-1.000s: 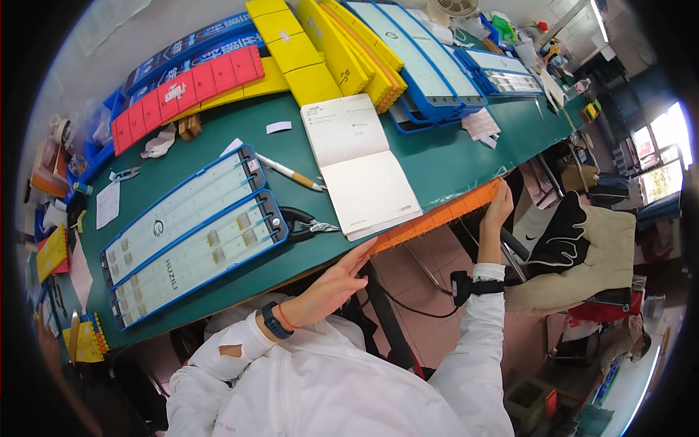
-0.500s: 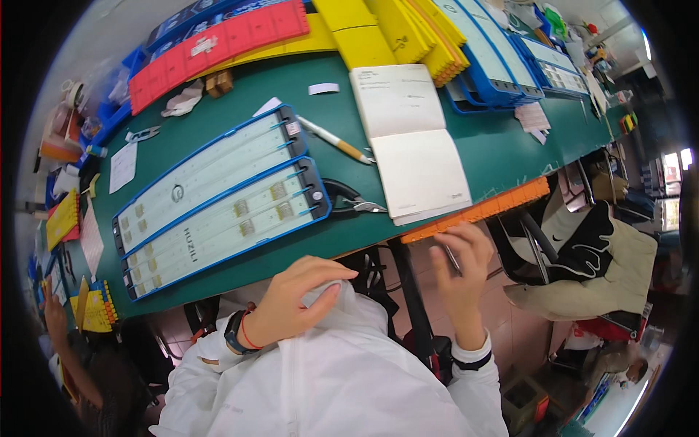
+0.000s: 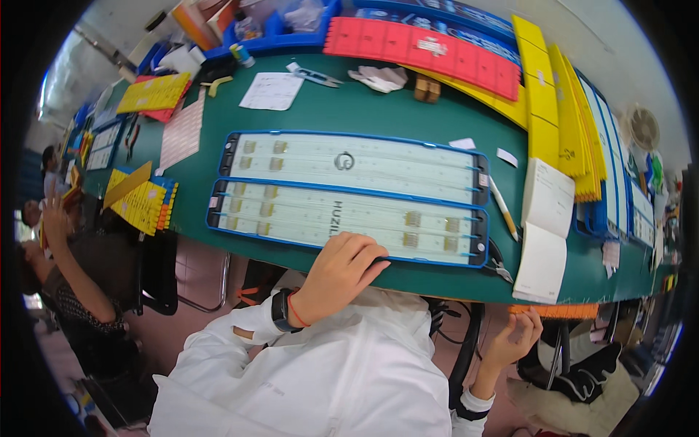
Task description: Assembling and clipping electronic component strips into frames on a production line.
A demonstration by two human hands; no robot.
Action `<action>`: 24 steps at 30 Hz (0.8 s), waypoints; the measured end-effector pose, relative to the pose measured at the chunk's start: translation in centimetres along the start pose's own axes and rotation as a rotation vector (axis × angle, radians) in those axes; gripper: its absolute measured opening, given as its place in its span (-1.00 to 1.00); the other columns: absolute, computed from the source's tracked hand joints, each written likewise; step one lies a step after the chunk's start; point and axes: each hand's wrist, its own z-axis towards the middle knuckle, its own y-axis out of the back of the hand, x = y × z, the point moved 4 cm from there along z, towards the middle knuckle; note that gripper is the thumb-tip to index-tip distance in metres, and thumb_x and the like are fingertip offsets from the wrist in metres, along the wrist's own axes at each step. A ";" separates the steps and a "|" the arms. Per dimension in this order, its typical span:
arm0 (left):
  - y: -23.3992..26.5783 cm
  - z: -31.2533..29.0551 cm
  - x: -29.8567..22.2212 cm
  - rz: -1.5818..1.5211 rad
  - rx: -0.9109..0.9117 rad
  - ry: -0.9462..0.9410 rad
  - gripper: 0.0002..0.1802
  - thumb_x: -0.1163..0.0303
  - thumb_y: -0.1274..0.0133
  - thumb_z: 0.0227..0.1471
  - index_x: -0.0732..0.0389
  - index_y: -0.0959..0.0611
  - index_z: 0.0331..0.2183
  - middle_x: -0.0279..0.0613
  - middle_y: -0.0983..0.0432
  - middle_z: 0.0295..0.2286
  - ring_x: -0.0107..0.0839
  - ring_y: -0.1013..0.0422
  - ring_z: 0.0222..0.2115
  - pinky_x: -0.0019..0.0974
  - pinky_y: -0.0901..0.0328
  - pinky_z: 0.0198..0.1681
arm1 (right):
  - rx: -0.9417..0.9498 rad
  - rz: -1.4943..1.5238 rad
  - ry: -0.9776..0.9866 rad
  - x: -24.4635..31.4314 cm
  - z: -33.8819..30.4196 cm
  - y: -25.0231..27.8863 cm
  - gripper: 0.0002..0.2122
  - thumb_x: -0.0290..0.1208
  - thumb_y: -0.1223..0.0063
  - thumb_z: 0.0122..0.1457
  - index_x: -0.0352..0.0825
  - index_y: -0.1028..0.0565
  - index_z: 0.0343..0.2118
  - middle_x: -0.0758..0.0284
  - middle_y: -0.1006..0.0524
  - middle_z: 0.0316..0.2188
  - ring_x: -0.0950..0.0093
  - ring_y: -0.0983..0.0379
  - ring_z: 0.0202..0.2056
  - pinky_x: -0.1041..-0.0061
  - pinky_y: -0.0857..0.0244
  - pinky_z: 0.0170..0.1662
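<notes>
beside the blue case lie pliers and a notebook, left hand curled, grip unclear, right hand loosely spread.

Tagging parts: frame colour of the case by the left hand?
The frame is blue; clearest in the head view.

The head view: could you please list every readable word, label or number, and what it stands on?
Blue-rimmed case: large dark lettering, round emblem; not copied here.
Open notebook: upper-page writing, too small.
Red board: white label, too small.
White paper sheet: faint writing, too blurred.
</notes>
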 end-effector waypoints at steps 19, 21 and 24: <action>2.5 -1.3 -3.9 -1.477 0.744 -0.407 -0.75 0.25 0.00 0.10 0.23 -0.62 -0.31 -0.21 -0.55 -0.28 -0.30 -0.43 -0.23 -0.14 -0.30 -0.08 | 0.744 1.224 0.272 24.1 10.2 0.6 -0.85 -0.44 -0.15 0.01 -0.26 -0.38 -0.55 0.35 -0.43 -0.54 0.39 -0.38 -0.39 0.45 -0.12 -0.32; 4.3 -0.7 -2.4 -1.596 0.717 -0.195 -0.76 0.28 0.02 0.12 0.25 -0.61 -0.33 -0.24 -0.52 -0.40 -0.41 -0.39 -0.39 -0.27 -0.26 -0.28 | 0.606 1.522 -0.217 22.9 12.6 -0.1 -0.94 -0.45 0.03 0.19 -0.28 -0.36 -0.37 0.34 -0.39 -0.37 0.48 -0.31 -0.35 0.50 -0.14 -0.29; 6.7 -1.0 1.5 -1.755 0.755 0.158 -0.71 0.26 0.08 0.18 0.28 -0.58 -0.41 -0.31 -0.42 -0.61 -0.59 -0.25 -0.63 -0.45 -0.14 -0.57 | 0.448 1.427 -0.219 20.5 16.9 -1.9 -0.78 -0.37 0.08 0.25 -0.27 -0.17 -0.16 0.48 -0.13 -0.42 0.68 -0.10 -0.44 0.73 -0.10 -0.31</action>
